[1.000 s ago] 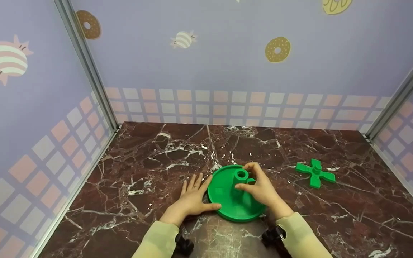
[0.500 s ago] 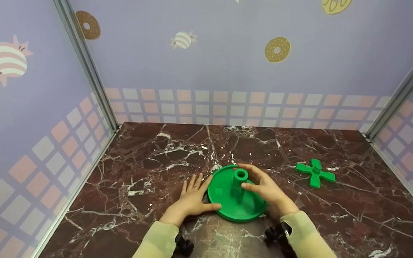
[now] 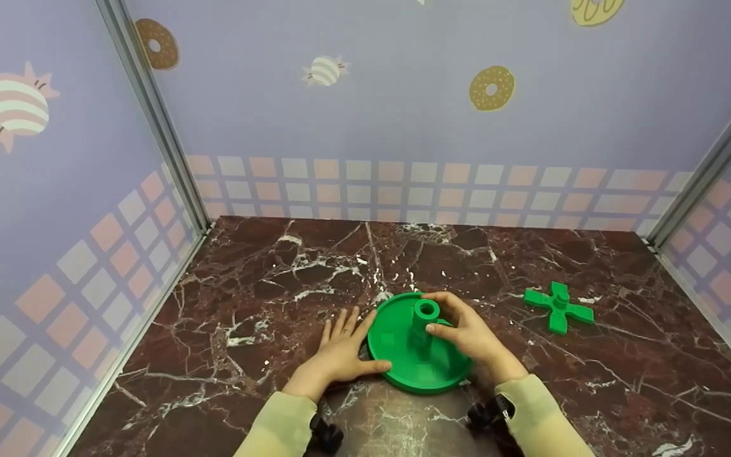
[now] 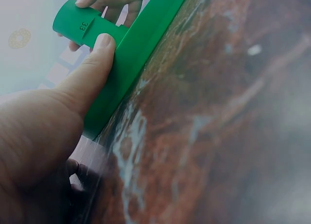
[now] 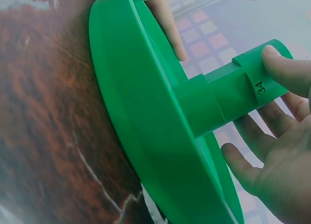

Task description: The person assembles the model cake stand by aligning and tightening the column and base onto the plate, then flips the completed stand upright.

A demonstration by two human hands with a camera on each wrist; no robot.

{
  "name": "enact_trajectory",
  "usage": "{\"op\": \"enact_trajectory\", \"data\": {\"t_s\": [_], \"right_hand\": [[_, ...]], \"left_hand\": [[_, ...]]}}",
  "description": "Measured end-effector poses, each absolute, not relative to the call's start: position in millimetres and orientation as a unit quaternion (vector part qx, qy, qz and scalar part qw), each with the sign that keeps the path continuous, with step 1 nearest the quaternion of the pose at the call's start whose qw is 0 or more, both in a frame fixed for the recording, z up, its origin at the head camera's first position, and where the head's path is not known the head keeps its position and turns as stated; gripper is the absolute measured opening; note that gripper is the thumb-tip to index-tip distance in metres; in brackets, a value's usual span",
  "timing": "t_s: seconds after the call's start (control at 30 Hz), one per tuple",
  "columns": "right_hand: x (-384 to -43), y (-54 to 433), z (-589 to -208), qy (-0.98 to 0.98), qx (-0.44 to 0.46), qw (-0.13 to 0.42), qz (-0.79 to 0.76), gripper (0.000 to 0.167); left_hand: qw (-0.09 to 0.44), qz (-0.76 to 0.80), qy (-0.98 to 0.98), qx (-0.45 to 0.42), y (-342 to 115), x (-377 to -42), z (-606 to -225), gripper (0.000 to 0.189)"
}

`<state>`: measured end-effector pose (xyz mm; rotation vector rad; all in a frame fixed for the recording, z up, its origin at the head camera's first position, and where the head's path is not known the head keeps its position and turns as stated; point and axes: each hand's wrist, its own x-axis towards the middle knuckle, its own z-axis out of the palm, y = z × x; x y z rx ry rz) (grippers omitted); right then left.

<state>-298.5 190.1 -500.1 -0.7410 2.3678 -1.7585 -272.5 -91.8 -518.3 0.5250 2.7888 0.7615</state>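
Observation:
A green round disc (image 3: 397, 355) with an upright hollow post (image 3: 426, 311) lies on the marble table near its front edge. My left hand (image 3: 340, 349) lies flat on the table at the disc's left, fingers straight, thumb (image 4: 92, 63) pressing against the disc's rim (image 4: 141, 34). My right hand (image 3: 467, 333) reaches over the disc from the right and pinches the post (image 5: 233, 93). Its thumb (image 5: 286, 68) is on the near side by the number 34, its fingers curling round the far side. The disc (image 5: 136, 112) fills the right wrist view.
A green cross-shaped piece (image 3: 558, 307) with a short hub lies on the table (image 3: 276, 266) to the right, apart from both hands. Patterned walls with metal corner posts (image 3: 150, 120) close in the left, back and right sides.
My right hand has turned about the post, its wrist swinging right and its fingers reaching farther round the far side. The left hand and the disc have stayed put.

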Motion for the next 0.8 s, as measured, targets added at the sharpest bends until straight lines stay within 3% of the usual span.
{"op": "enact_trajectory", "data": {"t_s": [0.8], "right_hand": [[-298.4, 189.0, -505.9, 0.770, -0.276, -0.003, -0.575, 0.052]], "left_hand": [[0.094, 0.259, 0.946, 0.172, -90.6, -272.6, -520.4, 0.109]]}}
